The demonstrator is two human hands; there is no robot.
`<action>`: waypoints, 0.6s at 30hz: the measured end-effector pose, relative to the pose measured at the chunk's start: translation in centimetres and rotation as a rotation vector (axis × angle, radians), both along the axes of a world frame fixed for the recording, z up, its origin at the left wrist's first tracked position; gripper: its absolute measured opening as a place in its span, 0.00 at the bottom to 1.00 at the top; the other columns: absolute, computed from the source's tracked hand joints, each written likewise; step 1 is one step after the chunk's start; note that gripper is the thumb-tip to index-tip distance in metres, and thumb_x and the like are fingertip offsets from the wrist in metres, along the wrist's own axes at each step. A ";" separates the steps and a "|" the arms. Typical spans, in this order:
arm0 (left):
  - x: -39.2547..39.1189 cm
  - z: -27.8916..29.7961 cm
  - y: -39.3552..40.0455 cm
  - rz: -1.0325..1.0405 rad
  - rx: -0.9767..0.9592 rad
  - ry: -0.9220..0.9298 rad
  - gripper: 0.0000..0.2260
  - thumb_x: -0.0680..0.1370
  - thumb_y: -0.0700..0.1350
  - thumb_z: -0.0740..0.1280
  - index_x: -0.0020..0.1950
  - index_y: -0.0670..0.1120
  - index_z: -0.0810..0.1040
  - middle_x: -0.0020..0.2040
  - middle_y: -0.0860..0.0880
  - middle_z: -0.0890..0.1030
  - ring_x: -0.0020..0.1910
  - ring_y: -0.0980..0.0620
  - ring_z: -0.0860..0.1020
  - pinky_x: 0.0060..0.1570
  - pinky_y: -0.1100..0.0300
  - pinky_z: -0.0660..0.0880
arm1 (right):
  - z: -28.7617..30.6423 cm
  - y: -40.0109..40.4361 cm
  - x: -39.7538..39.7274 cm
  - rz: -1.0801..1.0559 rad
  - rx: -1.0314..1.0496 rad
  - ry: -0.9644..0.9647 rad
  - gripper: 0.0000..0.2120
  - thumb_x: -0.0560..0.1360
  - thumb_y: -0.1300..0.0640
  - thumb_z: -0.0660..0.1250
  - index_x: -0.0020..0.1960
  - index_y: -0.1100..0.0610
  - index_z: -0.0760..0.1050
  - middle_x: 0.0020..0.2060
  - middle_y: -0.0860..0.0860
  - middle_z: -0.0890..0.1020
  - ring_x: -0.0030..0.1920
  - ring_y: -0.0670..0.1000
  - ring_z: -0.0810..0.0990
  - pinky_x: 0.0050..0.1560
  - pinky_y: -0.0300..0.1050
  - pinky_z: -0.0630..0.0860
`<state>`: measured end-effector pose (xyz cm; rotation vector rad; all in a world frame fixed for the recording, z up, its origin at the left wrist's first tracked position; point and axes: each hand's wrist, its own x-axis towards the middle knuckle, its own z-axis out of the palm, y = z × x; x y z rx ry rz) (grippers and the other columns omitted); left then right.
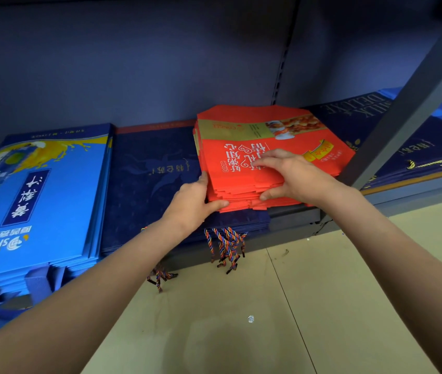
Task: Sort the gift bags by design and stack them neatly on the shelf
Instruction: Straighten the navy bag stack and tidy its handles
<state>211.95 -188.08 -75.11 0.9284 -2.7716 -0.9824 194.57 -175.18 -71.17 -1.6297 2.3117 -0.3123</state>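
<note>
Centre frame, the stack of flat red paper gift bags (268,160) sits on the grey metal shelf (292,213). Left hand (190,203) cups its corner; right hand (292,176) pinches the front edge. Best to square the edges gently, keeping pressure even.

Slanted shelf post (409,109) crowds the red stack (268,147); floor (268,306) open

A stack of flat red gift bags (268,147) with gold bands and white script lies near the shelf (292,214) front edge, atop dark navy bags (147,179). Bright blue bags (39,201) are stacked at the left; more navy bags (414,147) lie at the right.
</note>
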 end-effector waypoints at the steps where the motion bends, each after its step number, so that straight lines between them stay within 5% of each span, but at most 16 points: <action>1: 0.1 0.1 -0.1 -0.016 -0.026 -0.010 0.31 0.75 0.51 0.69 0.74 0.46 0.60 0.58 0.45 0.79 0.58 0.46 0.77 0.60 0.54 0.72 | -0.1 -0.1 0.1 0.003 0.003 0.002 0.37 0.66 0.50 0.76 0.71 0.52 0.65 0.70 0.53 0.65 0.70 0.54 0.63 0.69 0.43 0.58; 7: 0.0 -0.4 0.7 0.018 0.009 -0.043 0.44 0.70 0.52 0.74 0.77 0.44 0.50 0.60 0.44 0.77 0.59 0.46 0.76 0.60 0.52 0.72 | -0.3 0.2 0.2 -0.007 0.004 0.005 0.37 0.67 0.50 0.75 0.72 0.51 0.64 0.70 0.53 0.64 0.70 0.54 0.62 0.69 0.45 0.59; 14: -0.5 -0.8 3.1 0.065 -0.167 -0.074 0.37 0.79 0.49 0.64 0.76 0.39 0.43 0.76 0.41 0.58 0.73 0.42 0.60 0.67 0.52 0.61 | -0.6 0.4 0.2 -0.042 -0.016 -0.049 0.40 0.65 0.50 0.76 0.73 0.52 0.62 0.72 0.54 0.61 0.72 0.55 0.59 0.70 0.43 0.57; 18: -0.2 -1.2 3.1 0.067 -0.149 -0.028 0.36 0.79 0.49 0.63 0.77 0.40 0.44 0.73 0.41 0.65 0.75 0.42 0.56 0.68 0.52 0.60 | -0.6 0.4 0.1 -0.052 -0.008 -0.053 0.40 0.66 0.50 0.76 0.72 0.52 0.63 0.72 0.54 0.61 0.72 0.54 0.59 0.69 0.43 0.57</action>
